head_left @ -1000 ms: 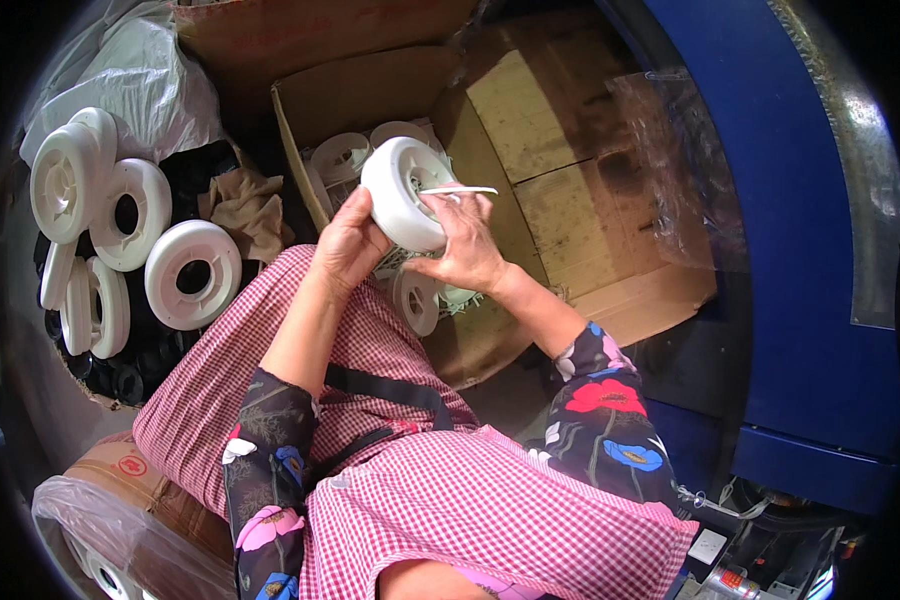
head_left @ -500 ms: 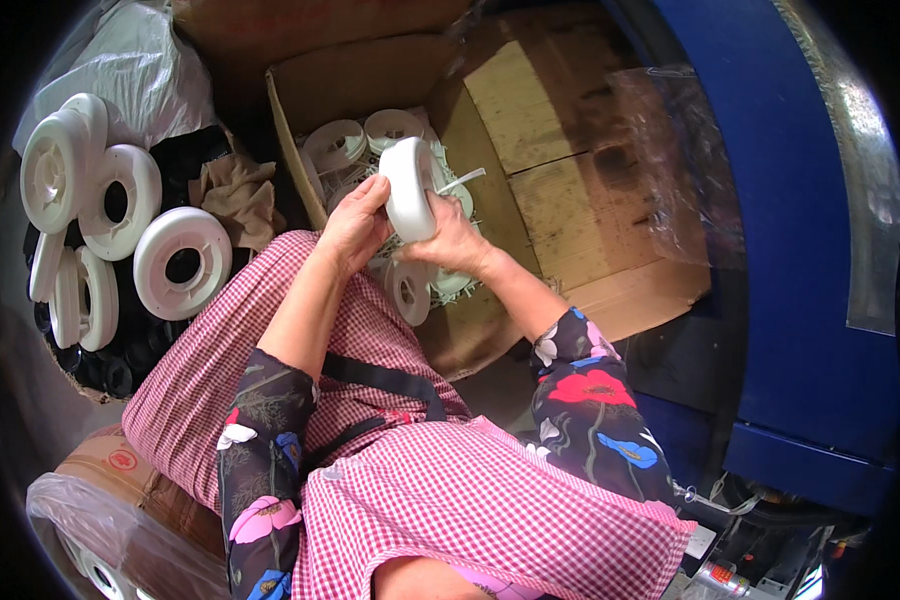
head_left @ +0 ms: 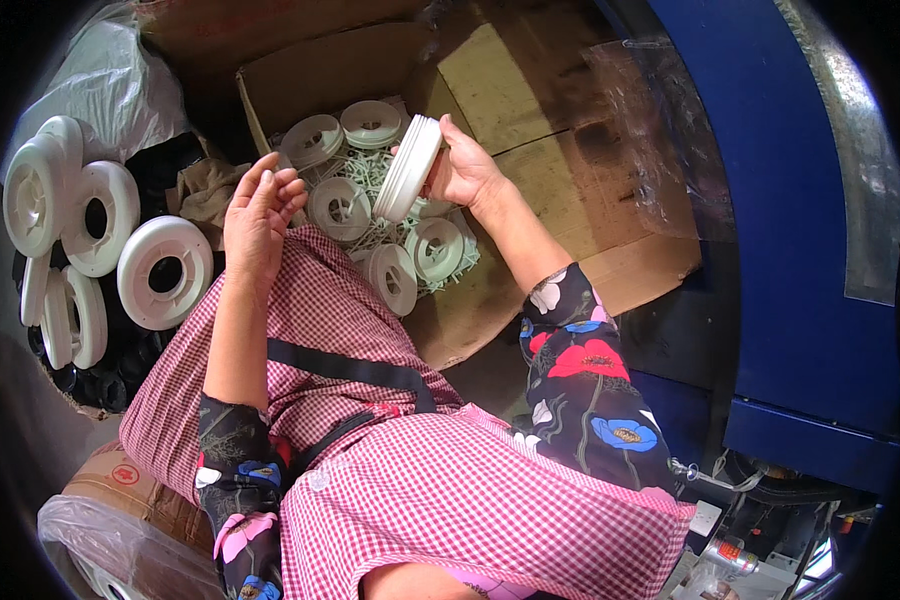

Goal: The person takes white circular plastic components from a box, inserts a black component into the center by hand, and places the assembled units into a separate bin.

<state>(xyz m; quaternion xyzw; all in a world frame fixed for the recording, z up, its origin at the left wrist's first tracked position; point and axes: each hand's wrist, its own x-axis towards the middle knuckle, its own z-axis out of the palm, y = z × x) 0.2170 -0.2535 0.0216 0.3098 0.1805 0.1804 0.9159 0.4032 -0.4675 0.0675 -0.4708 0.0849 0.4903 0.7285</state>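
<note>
My right hand (head_left: 465, 170) grips a white ridged plastic ring (head_left: 410, 168), tilted and seen mostly edge-on above the cardboard box. The thumb rests at its upper edge, and the other fingers are partly hidden behind it. My left hand (head_left: 257, 222) is raised near the box's left side, apart from the ring. Its fingers are loosely bent and somewhat apart, with nothing visible in them. Below, in the box, lie several white flanged rings (head_left: 435, 248) among thin white plastic sticks (head_left: 368, 172).
An open cardboard box (head_left: 560, 190) stands in front of me. On the left, large white rings (head_left: 165, 272) rest over black parts beside a brown cloth (head_left: 206, 190). A blue machine panel (head_left: 785, 250) rises at right. A plastic-covered carton (head_left: 135, 490) stands at lower left.
My left hand has let go of the ring and moved left. My right hand has turned the ring, so its ridged side shows. The thin white stick beside the ring is no longer visible there.
</note>
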